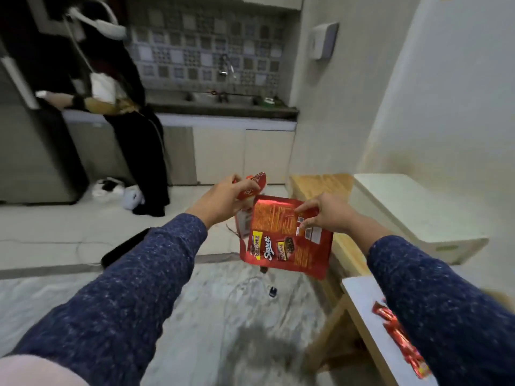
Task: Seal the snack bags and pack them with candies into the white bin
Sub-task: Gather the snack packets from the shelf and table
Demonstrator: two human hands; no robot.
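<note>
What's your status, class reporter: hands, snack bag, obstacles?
Left hand grips small red packet. Right hand pinches red snack bag, held midair. More red wrappers on table. No obstruction seen.

Red snack bag (287, 238), speckled navy sleeves (133, 288), white bin (418, 213).

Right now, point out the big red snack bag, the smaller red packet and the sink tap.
Big red snack bag (287, 240): head view, middle of its printed back.
Smaller red packet (255, 185): head view, top part above the left hand's fingers.
Sink tap (226, 65): head view, its curved neck.
</note>
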